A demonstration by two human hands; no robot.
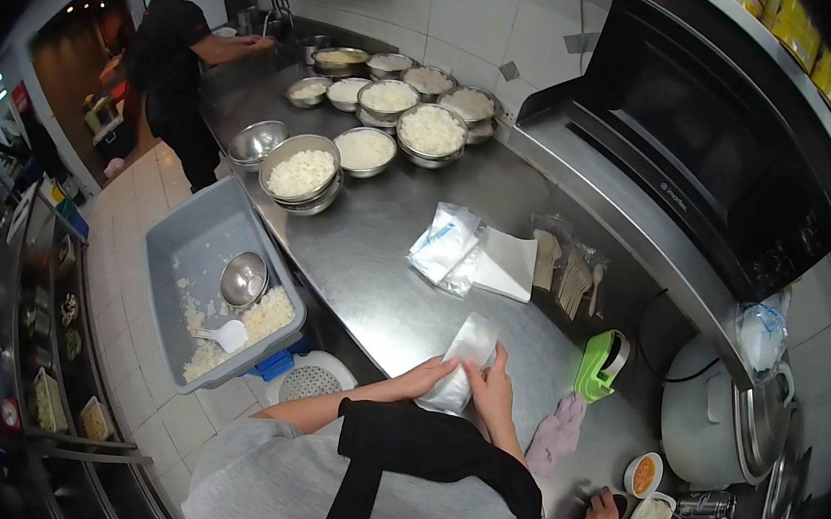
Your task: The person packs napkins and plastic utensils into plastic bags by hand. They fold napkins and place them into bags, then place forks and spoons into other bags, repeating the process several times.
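One long steel counter (386,257) carries a clear plastic bag (470,350) lying well left of the green tape dispenser (602,364), its near end gripped by the left hand (427,376) and the right hand (495,392), fingers closed on it.

Many steel bowls of white rice (431,131) sit on the long steel counter (382,296). One steel bowl (255,140) is empty. A grey tub (200,229) beside the counter has rice, a small bowl (244,278) and a white scoop (226,335) in it. A big black oven (716,148) stands above a white rice cooker (710,418). Near them are a green tape holder (602,364) and a pink cloth (556,435). Far off, a person in black (171,46) stands at the sink.
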